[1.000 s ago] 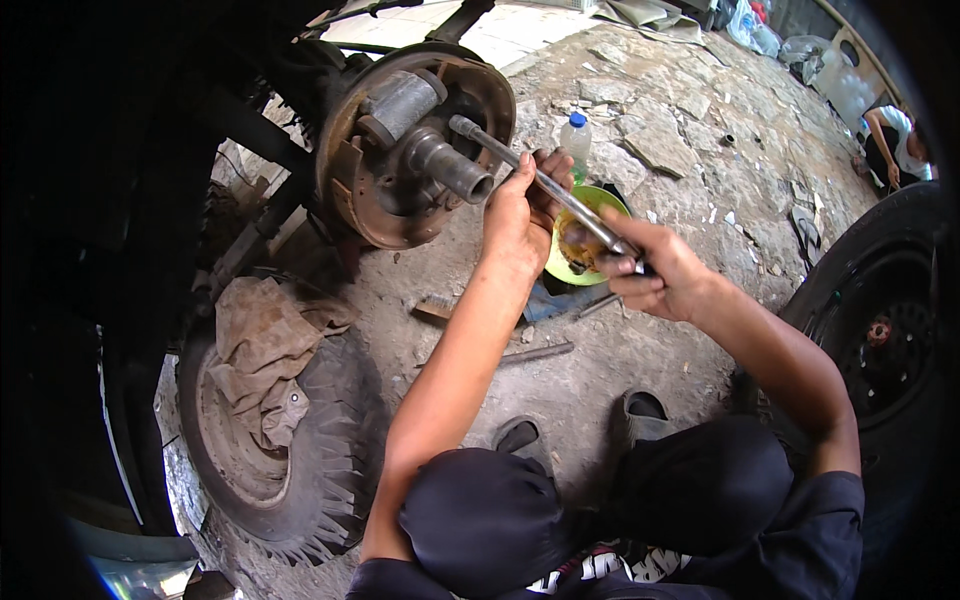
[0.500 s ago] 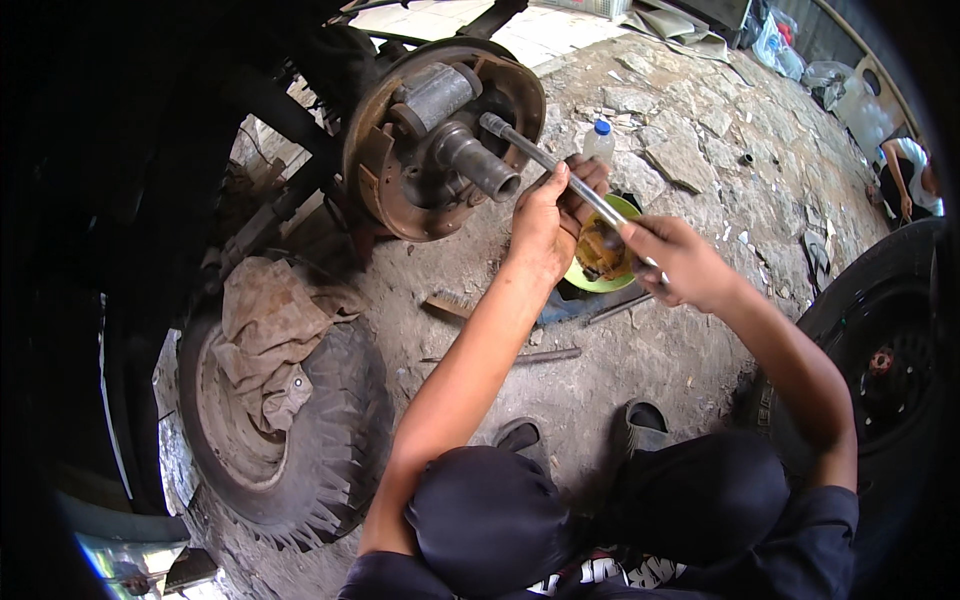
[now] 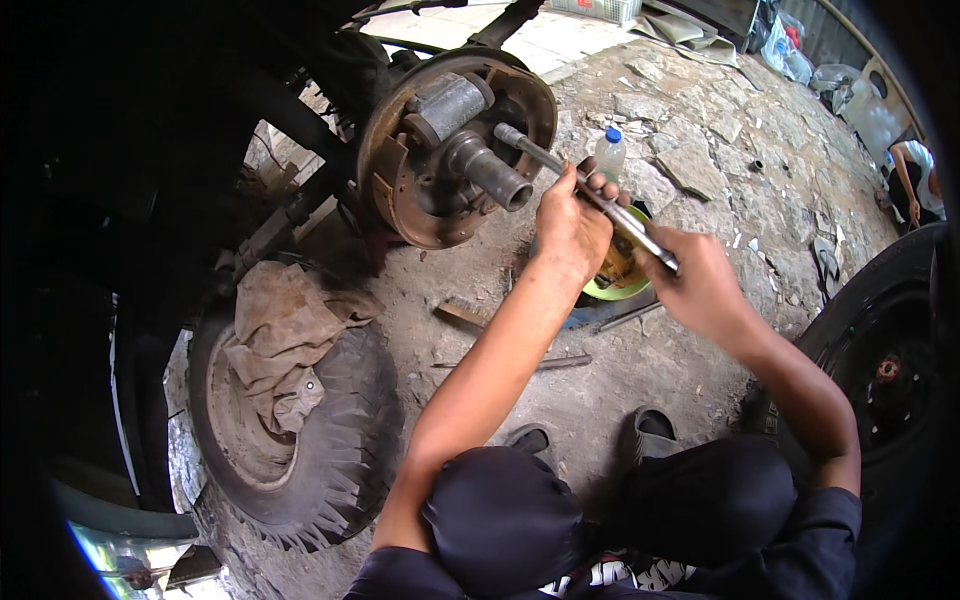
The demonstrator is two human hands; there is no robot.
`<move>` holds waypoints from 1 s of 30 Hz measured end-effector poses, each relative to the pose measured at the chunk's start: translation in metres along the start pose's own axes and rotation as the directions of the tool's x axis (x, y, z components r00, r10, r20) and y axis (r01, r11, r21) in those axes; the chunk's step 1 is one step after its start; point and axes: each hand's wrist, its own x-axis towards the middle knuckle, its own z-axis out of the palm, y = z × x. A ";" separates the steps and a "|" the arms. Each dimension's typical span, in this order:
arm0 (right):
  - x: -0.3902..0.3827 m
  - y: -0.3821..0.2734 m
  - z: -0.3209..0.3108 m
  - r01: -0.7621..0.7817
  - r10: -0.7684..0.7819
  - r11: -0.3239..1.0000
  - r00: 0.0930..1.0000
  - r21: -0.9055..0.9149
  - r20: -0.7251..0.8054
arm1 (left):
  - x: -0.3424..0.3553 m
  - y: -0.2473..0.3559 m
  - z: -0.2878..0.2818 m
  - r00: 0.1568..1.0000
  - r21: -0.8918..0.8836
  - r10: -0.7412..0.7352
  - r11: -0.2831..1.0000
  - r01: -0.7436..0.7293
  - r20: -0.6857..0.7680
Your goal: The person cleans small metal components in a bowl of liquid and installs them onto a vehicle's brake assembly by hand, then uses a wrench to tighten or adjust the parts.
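Note:
A long steel socket bar (image 3: 560, 171) reaches to the rusty brake backing plate (image 3: 390, 190), its socket end just above and right of the spindle (image 3: 487, 173). My left hand (image 3: 575, 225) has its fingers wrapped round the middle of the bar. My right hand (image 3: 700, 285) is closed on the bar's lower end. A grey cylinder housing (image 3: 448, 103) sits at the top of the plate. Beyond my hands stand a green bowl (image 3: 612, 290) with yellowish, oily-looking contents, partly hidden, and a bottle (image 3: 610, 158) with a blue cap.
A worn tire (image 3: 350, 450) with a brown cloth (image 3: 285, 325) lies at left. A black wheel (image 3: 875, 430) is at right. A brush (image 3: 462, 318) and rods (image 3: 570, 360) lie on the rough ground. Another person (image 3: 910, 180) crouches at the far right.
My view has shifted, so the wheel hub sits further right. The bar stays in both hands; my right hand has turned, now showing more of its back, fingers hidden beneath.

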 end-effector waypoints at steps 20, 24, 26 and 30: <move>0.005 -0.005 0.009 -0.501 0.397 0.667 0.865 0.551 0.307 | 0.020 0.011 -0.021 0.994 0.146 0.110 0.984 -0.107 -0.015; 0.008 -0.002 0.013 -0.552 0.375 0.673 0.828 0.493 0.416 | 0.021 0.002 -0.033 0.995 0.126 0.096 0.988 -0.095 0.002; 0.007 0.002 0.015 -0.565 0.363 0.683 0.812 0.462 0.457 | 0.020 -0.002 -0.037 0.997 0.140 0.073 0.987 -0.078 0.036; 0.003 0.013 0.026 -0.593 0.413 0.683 0.795 0.427 0.444 | 0.018 -0.005 -0.031 0.997 0.144 0.064 0.988 -0.057 -0.039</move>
